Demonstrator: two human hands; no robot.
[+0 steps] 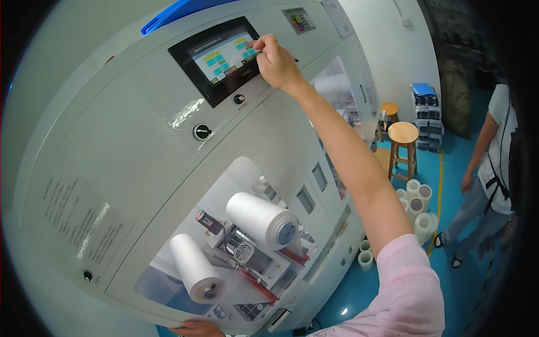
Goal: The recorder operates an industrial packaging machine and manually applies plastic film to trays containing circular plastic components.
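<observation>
Touchscreen: black-framed screen (224, 55) w/ blue & yellow tiles, set nr upper edge of the white machine (140, 112).
R hand: right hand (276, 64) up at the screen's right-hand edge – index finger out over the tiles, other fingers loosely bent, nothing seen in its grip; can't tell if the fingertip actually touches.
L hand: left hand (197, 329) at the machine's btm edge, under the window; partly cut off by the view, so can't tell how far open or if it has hold of anything.
Knobs: small black knob (240, 99) just below screen's lower edge; bigger rotary switch (201, 132) further down-left.
Window: clear window (247, 168) in lower part of machine front; behind it two white rolls (255, 216) on spindles, tilted, apart, w/ a motor unit (244, 253) between.
Top edge: blue object (182, 12) above the machine's upper edge, type unclear.
Plate: colour-wheel plate (298, 21) right of the screen, nr upper edge.
Floor, right: wooden stool (403, 133), group of pale rolls (415, 205), stacked packs (428, 121) behind – all on blue floor (449, 194).
Co-worker: person in white top (499, 135) standing well apart, far right.
</observation>
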